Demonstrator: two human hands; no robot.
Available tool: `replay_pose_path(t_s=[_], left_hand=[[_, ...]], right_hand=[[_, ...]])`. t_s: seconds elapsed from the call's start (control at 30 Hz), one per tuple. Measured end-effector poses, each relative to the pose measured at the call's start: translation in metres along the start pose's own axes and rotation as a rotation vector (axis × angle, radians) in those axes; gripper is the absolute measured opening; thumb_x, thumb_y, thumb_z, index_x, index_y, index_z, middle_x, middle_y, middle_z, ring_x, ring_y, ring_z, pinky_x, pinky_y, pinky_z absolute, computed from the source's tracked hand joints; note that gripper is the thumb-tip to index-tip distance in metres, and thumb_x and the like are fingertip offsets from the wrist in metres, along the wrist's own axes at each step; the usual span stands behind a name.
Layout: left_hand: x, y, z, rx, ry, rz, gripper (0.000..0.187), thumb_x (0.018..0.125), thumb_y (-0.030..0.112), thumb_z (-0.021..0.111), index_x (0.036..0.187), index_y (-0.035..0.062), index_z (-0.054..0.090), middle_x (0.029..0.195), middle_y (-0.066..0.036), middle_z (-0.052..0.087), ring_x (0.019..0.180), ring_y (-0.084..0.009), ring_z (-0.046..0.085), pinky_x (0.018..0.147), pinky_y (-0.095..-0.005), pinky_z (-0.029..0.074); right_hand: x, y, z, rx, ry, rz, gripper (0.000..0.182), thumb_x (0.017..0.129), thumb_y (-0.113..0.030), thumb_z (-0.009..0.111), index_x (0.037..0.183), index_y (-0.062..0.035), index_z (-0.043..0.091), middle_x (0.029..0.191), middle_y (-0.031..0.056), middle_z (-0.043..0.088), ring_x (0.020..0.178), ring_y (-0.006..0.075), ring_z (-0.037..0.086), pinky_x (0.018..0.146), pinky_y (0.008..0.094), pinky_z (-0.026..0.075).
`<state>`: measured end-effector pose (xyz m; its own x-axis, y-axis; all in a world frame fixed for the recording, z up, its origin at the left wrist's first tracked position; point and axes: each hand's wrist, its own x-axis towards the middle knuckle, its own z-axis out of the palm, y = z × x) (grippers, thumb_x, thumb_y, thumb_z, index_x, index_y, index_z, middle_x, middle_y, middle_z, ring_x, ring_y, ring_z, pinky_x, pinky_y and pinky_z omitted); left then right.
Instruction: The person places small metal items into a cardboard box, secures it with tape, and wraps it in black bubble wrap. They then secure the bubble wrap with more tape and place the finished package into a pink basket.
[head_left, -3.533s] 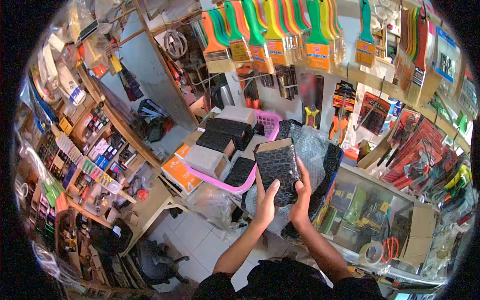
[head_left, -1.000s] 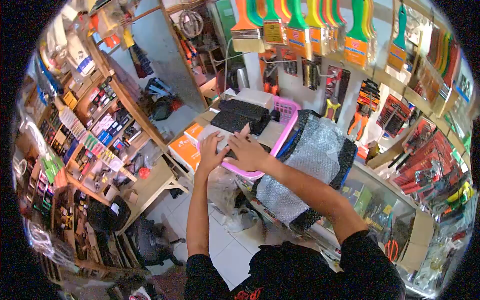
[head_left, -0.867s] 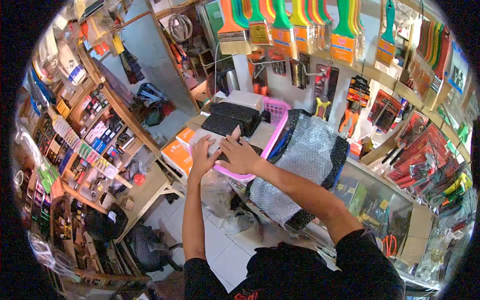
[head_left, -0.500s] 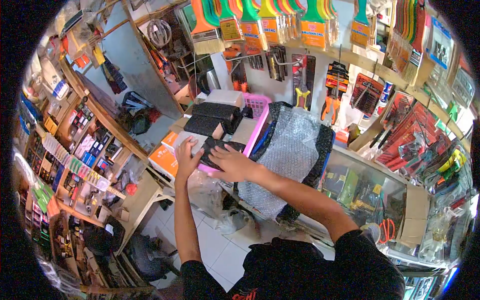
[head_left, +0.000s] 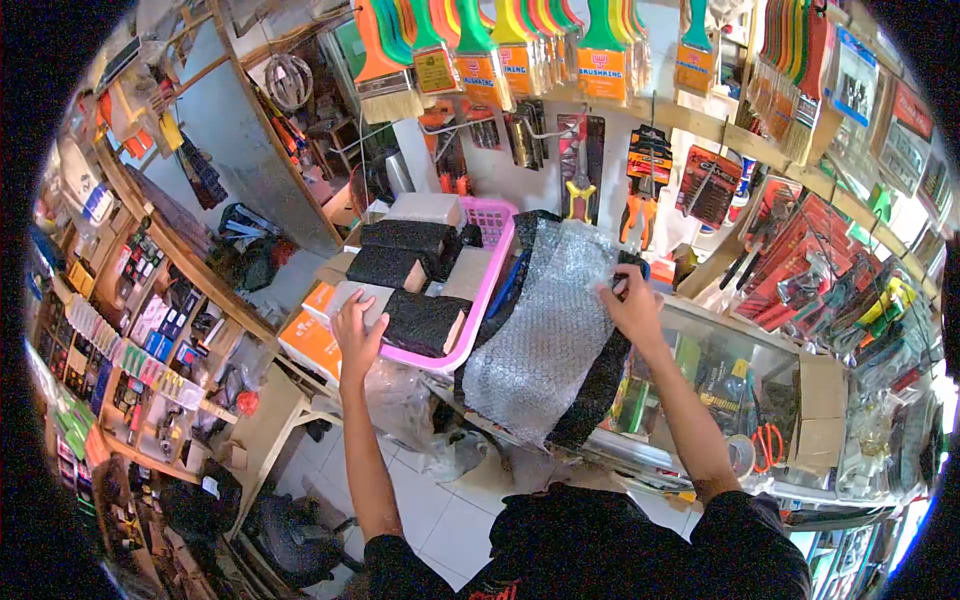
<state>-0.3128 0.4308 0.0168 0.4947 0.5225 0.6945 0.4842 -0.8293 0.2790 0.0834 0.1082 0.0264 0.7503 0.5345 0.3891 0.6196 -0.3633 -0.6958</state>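
A pink basket (head_left: 491, 290) holds several boxes, some grey-white and some wrapped in black. My left hand (head_left: 356, 325) rests with its fingers apart on a pale box (head_left: 363, 293) at the basket's near left corner. Beside it lies a black-wrapped box (head_left: 418, 322). To the right of the basket, bubble wrap (head_left: 545, 325) is spread over black material (head_left: 592, 390). My right hand (head_left: 632, 303) is at the upper right edge of the bubble wrap, its fingers curled together; what they grip is too small to make out.
An orange box (head_left: 312, 338) stands left of the basket. Scissors with red handles (head_left: 767, 447), a tape roll (head_left: 740, 455) and cardboard (head_left: 820, 410) lie on the glass counter at right. Paintbrushes (head_left: 602, 70) hang above.
My right hand has left the black-wrapped box and moved right to the bubble wrap's edge. My left hand remains at the pale box. The whole view has shifted slightly.
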Motion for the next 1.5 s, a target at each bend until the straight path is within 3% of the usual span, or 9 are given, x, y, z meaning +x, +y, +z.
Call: replay_pose_path(t_s=[0.27,0.37,0.47,0.57,0.77,0.9,1.3,1.43,1.5], left_hand=[[-0.001,-0.004,0.000,-0.010,-0.028,-0.006,0.045,0.091,0.033,0.072,0.127,0.0090,0.061,0.147,-0.014,0.053,0.137,-0.0336,0.047,0.112,-0.0500,0.028],[-0.001,-0.003,-0.001,-0.019,-0.022,0.002,0.044,0.091,0.032,0.072,0.127,0.0099,0.061,0.148,-0.013,0.053,0.137,-0.0338,0.047,0.112,-0.0502,0.028],[-0.002,-0.001,-0.003,-0.024,-0.042,-0.025,0.043,0.091,0.032,0.072,0.128,0.0111,0.061,0.148,-0.014,0.053,0.137,-0.0339,0.046,0.112,-0.0504,0.028],[-0.002,-0.001,-0.002,-0.032,-0.029,-0.033,0.044,0.092,0.034,0.072,0.128,0.0122,0.061,0.148,-0.013,0.052,0.137,-0.0338,0.046,0.113,-0.0506,0.027],[-0.002,-0.003,-0.001,-0.031,-0.022,-0.015,0.044,0.093,0.036,0.070,0.129,0.0113,0.061,0.148,-0.013,0.052,0.138,-0.0339,0.045,0.115,-0.0515,0.026],[-0.002,-0.002,-0.002,0.006,-0.043,-0.035,0.044,0.094,0.037,0.068,0.129,0.0100,0.060,0.146,-0.014,0.053,0.137,-0.0349,0.046,0.116,-0.0522,0.025],[0.000,0.001,-0.003,0.063,-0.083,-0.001,0.049,0.099,0.045,0.059,0.131,0.0090,0.058,0.145,-0.016,0.053,0.137,-0.0357,0.046,0.115,-0.0544,0.025],[0.014,0.039,-0.027,0.021,-0.145,-0.140,0.040,0.094,0.028,0.071,0.125,0.0057,0.060,0.129,-0.019,0.061,0.123,-0.0384,0.055,0.106,-0.0496,0.039],[0.029,0.094,-0.037,-0.050,0.098,-0.003,0.038,0.092,0.022,0.073,0.123,0.0036,0.060,0.122,-0.019,0.063,0.117,-0.0390,0.058,0.103,-0.0482,0.043]], right_hand=[[-0.004,0.048,0.033,-0.282,0.127,-0.154,0.025,0.085,-0.037,0.078,0.099,-0.0167,0.074,0.088,0.0060,0.072,0.088,0.0223,0.066,0.092,0.0585,0.037],[-0.008,0.032,0.024,-0.238,0.267,-0.096,0.015,0.089,-0.029,0.074,0.088,-0.0134,0.076,0.088,0.0112,0.074,0.086,0.0235,0.067,0.090,0.0521,0.044],[-0.003,0.044,0.021,0.134,0.249,-0.090,0.014,0.092,-0.017,0.070,0.100,-0.0063,0.076,0.087,0.0101,0.075,0.078,0.0245,0.068,0.078,0.0425,0.050],[-0.008,0.047,0.015,0.411,0.261,-0.025,0.019,0.099,-0.016,0.066,0.106,-0.0015,0.075,0.085,0.0067,0.076,0.068,0.0144,0.062,0.066,0.0300,0.049],[-0.036,0.059,0.003,0.646,0.318,0.280,0.032,0.104,-0.023,0.063,0.110,0.0061,0.074,0.095,0.0045,0.075,0.077,0.0062,0.057,0.070,0.0282,0.049],[-0.052,0.057,-0.025,0.960,0.172,0.596,0.027,0.102,-0.025,0.066,0.111,-0.0004,0.075,0.080,-0.0018,0.068,0.070,0.0088,0.059,0.066,0.0267,0.048],[-0.063,0.068,-0.037,1.095,0.132,0.622,0.028,0.106,-0.032,0.055,0.099,-0.0094,0.069,0.087,0.0005,0.068,0.071,0.0118,0.058,0.063,0.0292,0.045],[-0.067,0.080,-0.042,1.049,-0.008,0.651,0.026,0.106,-0.030,0.056,0.102,-0.0089,0.069,0.083,-0.0009,0.066,0.069,0.0092,0.057,0.061,0.0287,0.045],[-0.067,0.074,-0.039,1.083,-0.039,0.657,0.026,0.105,-0.029,0.058,0.107,-0.0051,0.070,0.082,-0.0007,0.066,0.065,0.0083,0.056,0.058,0.0305,0.048]])
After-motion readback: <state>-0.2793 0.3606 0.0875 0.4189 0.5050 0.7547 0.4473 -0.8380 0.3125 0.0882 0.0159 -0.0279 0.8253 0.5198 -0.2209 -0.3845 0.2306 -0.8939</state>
